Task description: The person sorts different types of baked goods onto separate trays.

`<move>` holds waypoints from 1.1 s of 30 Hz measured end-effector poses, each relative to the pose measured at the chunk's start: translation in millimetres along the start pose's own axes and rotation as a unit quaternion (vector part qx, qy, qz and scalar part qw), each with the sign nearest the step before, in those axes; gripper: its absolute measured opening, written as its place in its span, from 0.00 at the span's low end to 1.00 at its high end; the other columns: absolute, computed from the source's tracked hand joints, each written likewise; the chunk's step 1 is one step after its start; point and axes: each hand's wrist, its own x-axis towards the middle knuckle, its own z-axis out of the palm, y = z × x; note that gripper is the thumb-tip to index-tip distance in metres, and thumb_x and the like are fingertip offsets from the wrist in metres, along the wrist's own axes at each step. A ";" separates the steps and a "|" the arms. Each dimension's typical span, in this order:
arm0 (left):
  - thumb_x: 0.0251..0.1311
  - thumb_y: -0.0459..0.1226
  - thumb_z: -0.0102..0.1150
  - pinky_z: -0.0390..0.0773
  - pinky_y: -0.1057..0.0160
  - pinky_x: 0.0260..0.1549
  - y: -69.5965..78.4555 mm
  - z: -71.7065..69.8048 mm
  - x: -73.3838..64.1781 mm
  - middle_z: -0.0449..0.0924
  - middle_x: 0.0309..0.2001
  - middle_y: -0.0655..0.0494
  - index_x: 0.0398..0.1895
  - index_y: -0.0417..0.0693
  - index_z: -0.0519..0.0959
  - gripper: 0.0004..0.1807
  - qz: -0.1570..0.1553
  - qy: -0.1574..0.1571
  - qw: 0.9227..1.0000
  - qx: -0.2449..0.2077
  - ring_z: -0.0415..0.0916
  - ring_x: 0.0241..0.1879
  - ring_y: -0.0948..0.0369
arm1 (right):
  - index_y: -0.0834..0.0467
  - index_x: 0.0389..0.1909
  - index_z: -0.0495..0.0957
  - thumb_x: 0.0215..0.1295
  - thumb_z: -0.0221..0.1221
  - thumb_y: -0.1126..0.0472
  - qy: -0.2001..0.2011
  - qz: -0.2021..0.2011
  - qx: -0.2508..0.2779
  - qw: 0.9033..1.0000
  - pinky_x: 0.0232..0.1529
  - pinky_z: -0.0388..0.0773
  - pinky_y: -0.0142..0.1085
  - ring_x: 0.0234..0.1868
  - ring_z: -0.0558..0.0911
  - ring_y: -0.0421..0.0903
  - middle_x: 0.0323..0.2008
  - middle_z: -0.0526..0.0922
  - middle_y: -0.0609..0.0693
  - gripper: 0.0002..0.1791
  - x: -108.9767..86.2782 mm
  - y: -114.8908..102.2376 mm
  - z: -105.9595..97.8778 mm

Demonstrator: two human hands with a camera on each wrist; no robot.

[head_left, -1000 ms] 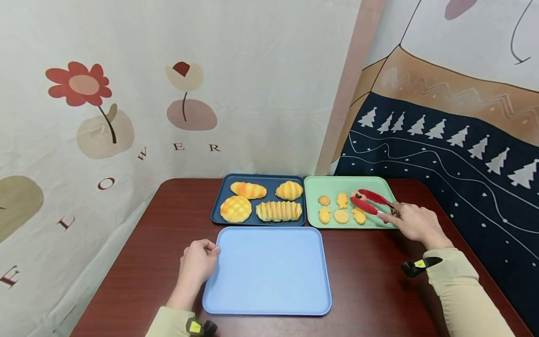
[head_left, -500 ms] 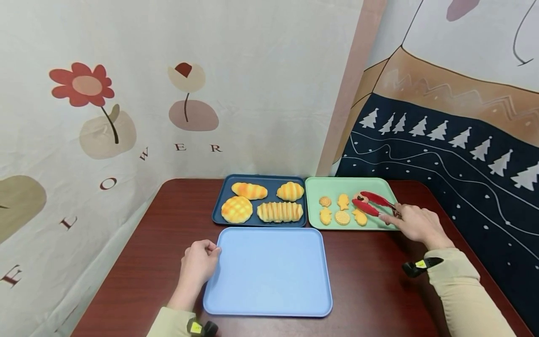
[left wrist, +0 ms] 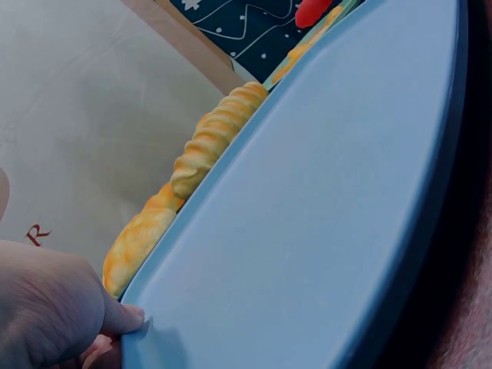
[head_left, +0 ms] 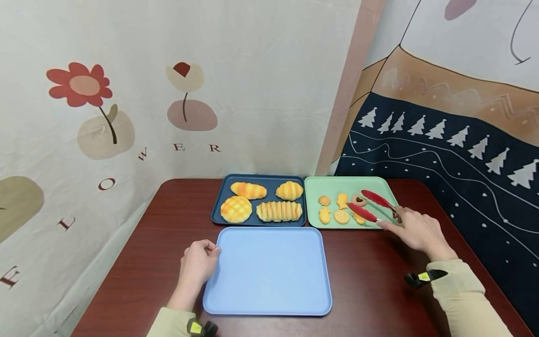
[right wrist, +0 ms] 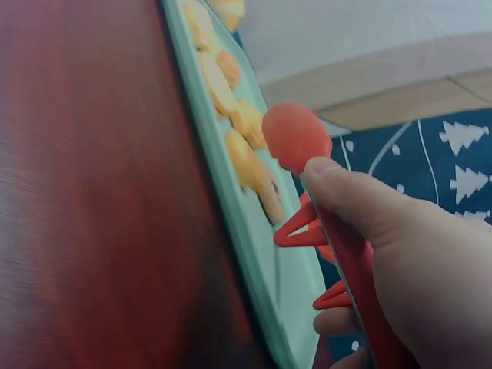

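My left hand pinches the left edge of a light blue tray. In the left wrist view the thumb lies over the tray's rim at a corner. My right hand grips red tongs above a mint green tray, their arms spread apart. Between the red tips lies a round cookie with a dark centre. Around it on the green tray sit a fish-shaped cookie, a round cookie and several others. One tong arm partly hides the yellow cookie at the right.
Behind the light blue tray stands a navy tray with a round bun, a long ridged loaf and two smaller rolls. Brown tabletop surrounds the trays. Printed cloth hangs behind the table.
The tongs have spread apart, and the round cookie with the dark centre, earlier between their closed tips, now lies loose on the green tray. My left hand has stayed on the blue tray.
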 end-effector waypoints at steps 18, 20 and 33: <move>0.71 0.40 0.66 0.72 0.54 0.27 -1.3 2.8 2.1 0.79 0.25 0.55 0.32 0.48 0.84 0.09 -0.003 -0.001 1.000 0.002 0.75 0.26 0.54 | 0.72 0.75 0.66 0.68 0.57 0.25 0.034 0.022 0.084 0.996 0.44 0.81 0.62 0.48 0.84 0.65 0.61 0.78 0.71 0.57 -61.6 -51.4 22.8; 0.71 0.40 0.66 0.72 0.54 0.27 -1.4 3.3 2.8 0.79 0.25 0.55 0.32 0.48 0.84 0.09 -0.003 -0.002 1.000 0.000 0.75 0.26 0.54 | 0.72 0.75 0.66 0.69 0.57 0.25 0.032 0.024 0.089 0.995 0.45 0.81 0.64 0.50 0.83 0.67 0.63 0.77 0.72 0.57 -67.9 -55.8 25.4; 0.72 0.40 0.65 0.72 0.54 0.26 -2.6 2.2 4.3 0.79 0.25 0.55 0.33 0.47 0.84 0.09 -0.005 -0.008 1.000 -0.005 0.75 0.26 0.54 | 0.65 0.73 0.69 0.66 0.61 0.26 0.039 0.039 0.100 0.993 0.39 0.81 0.62 0.44 0.86 0.60 0.58 0.80 0.64 0.53 -107.0 -65.4 45.2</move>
